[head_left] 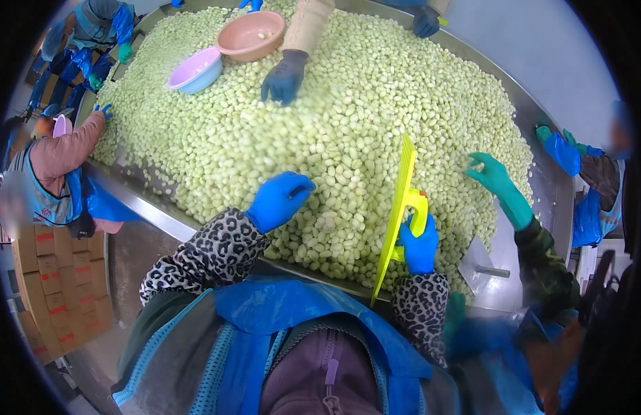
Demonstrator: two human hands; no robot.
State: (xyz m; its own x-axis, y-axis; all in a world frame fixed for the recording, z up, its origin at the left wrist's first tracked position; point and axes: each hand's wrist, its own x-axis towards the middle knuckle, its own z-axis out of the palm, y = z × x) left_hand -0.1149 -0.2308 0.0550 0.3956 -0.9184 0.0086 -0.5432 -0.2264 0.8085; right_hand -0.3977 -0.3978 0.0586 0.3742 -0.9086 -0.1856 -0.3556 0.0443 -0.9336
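Pale green oval pieces [341,97] lie heaped across a wide metal table [130,197]. My left hand [279,199], in a blue glove, is over the near part of the heap, fingers loosely bent and apart, with nothing visible in them; its palm is hidden. My right hand [418,245], also blue-gloved, grips the handle of a bright yellow plastic tool [403,166] with a long, flat, ridged face, held upright on edge among the pieces at the front. A small metal plate with a bar handle [490,271] lies to the right of it.
A co-worker's grey-blue gloved hand [284,79] reaches in beside a pink bowl [248,45] and a lilac-blue bowl [194,76]. A green-gloved hand [497,176] is close on my right. Other workers [57,166] line the rim; stacked cartons [61,290] stand at lower left.
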